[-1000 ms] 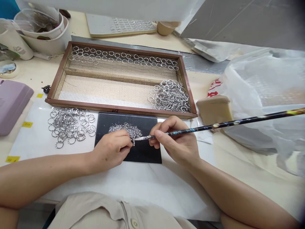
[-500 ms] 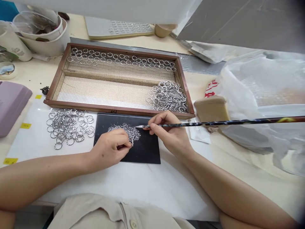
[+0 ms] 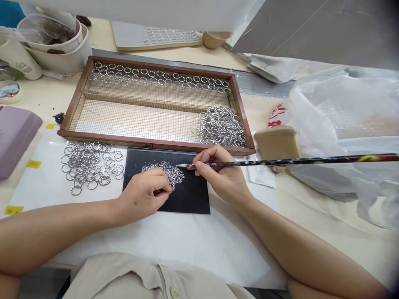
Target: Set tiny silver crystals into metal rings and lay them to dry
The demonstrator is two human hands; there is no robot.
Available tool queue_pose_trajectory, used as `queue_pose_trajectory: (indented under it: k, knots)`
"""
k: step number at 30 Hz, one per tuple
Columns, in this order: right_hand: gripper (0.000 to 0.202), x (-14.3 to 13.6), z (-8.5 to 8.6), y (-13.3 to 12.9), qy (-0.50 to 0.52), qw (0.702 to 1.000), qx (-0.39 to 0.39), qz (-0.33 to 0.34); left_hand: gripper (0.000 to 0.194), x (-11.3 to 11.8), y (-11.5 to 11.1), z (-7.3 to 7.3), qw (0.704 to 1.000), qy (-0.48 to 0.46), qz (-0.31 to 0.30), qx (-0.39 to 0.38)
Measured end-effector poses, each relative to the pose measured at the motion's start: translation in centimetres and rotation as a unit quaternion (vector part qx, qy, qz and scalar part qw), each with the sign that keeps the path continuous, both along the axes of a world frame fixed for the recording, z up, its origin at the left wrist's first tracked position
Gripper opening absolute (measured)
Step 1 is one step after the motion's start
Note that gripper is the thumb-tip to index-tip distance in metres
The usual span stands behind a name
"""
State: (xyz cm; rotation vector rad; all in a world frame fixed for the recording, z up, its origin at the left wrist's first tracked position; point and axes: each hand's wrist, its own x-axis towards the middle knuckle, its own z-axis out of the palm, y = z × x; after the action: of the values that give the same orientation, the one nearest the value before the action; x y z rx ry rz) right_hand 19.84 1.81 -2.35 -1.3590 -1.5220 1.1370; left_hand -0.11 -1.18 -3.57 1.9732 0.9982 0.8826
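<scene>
My left hand point(image 3: 146, 193) is closed in a pinch over the black mat point(image 3: 187, 201), with a small silver ring point(image 3: 172, 187) showing at its fingertips, mostly hidden. My right hand point(image 3: 220, 172) grips a long dark patterned pencil-like stick point(image 3: 280, 161) with a pale pointed tip. That tip hovers at or touches the right side of a heap of tiny shiny stones point(image 3: 168, 170) on the mat; contact is too small to make out. Left of the mat lies a loose pile of silver rings point(image 3: 90, 164) on white paper.
A wooden-framed mesh tray point(image 3: 149, 143) stands behind the mat, holding rows of rings and a ring heap point(image 3: 220, 126). A purple box point(image 3: 17, 139) is at left, a tan block point(image 3: 277, 143) and plastic bag point(image 3: 346, 124) at right. A grey panel point(image 3: 314, 29) overhangs above.
The pencil-like stick's far end has dipped very slightly. Otherwise both hands, the rings and the stones look the same.
</scene>
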Motion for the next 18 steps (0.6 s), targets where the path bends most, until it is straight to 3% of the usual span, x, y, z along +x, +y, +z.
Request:
queue_pose_trajectory:
  k: [11,18]
  knots:
    - [0.017,0.49,-0.23,-0.2,0.069,0.998,-0.003,0.014,0.018,0.02,0.0,-0.03,1.0,0.003,0.002,0.017]
    - [0.015,0.96,0.46,-0.97,0.145,0.985,-0.018,0.089,0.018,0.07,-0.02,0.06,1.0,0.014,0.003,0.021]
